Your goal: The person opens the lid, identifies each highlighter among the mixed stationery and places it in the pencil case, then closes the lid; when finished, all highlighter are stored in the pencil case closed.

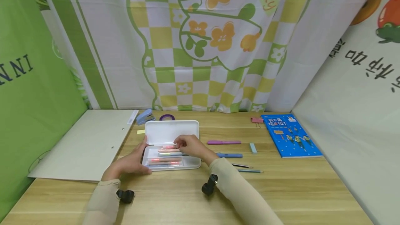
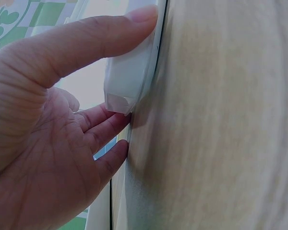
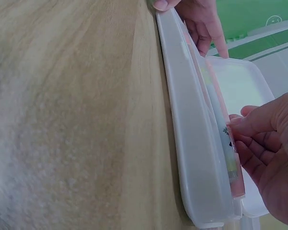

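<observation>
A white pencil case (image 1: 192,163) lies on the table with its lid (image 1: 172,129) raised toward the back. Inside are several slim pens (image 1: 164,160) with pink, orange and pale blue colours. My left hand (image 1: 133,161) holds the case at its left end; in the left wrist view the thumb presses one edge and the fingertips touch the other side. Over the rear of the tray my right hand (image 1: 194,147) pinches a pink pen, its thumb and forefinger meeting on the printed side in the right wrist view. My palm partly hides the tray's right end.
Right of the case lie a purple pen (image 1: 224,142), a blue pen (image 1: 230,155), two pencils (image 1: 250,171) and an eraser (image 1: 252,148). Farther off are a pink binder clip (image 1: 257,120) and a blue book (image 1: 292,136). A stapler (image 1: 145,117), tape roll (image 1: 167,117) and large folder (image 1: 90,145) sit left.
</observation>
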Action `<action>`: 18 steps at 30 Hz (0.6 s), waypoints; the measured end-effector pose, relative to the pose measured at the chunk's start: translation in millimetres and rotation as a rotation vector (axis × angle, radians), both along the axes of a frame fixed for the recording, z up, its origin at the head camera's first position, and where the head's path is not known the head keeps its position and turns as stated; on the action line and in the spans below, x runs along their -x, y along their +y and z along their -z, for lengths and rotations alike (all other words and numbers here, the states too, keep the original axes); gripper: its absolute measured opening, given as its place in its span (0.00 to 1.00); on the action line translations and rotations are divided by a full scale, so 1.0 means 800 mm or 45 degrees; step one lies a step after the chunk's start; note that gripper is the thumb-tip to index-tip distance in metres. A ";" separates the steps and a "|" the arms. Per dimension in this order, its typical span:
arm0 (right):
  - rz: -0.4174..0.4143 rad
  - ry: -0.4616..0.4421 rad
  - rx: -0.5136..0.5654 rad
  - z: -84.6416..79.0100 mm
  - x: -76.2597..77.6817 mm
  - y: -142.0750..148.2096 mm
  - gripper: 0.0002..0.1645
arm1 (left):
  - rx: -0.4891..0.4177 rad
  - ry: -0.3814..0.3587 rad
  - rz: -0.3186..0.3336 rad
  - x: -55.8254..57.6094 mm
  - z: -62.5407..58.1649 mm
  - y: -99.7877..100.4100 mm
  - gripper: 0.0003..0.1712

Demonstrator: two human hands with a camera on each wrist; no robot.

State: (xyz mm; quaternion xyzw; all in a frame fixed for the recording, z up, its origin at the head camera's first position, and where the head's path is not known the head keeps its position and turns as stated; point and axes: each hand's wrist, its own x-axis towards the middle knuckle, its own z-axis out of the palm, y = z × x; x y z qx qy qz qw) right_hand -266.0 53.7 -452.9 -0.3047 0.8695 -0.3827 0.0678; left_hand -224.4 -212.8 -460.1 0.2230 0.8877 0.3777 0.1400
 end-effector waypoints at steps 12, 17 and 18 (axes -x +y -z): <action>0.032 -0.101 0.269 -0.010 0.001 0.027 0.14 | -0.008 0.009 -0.009 0.000 0.000 -0.002 0.76; 0.083 -0.159 0.469 -0.017 0.005 0.062 0.16 | 0.002 0.027 -0.005 0.001 0.003 -0.002 0.76; 0.110 -0.179 0.505 -0.018 0.005 0.070 0.16 | 0.006 0.032 -0.003 0.001 0.004 -0.001 0.76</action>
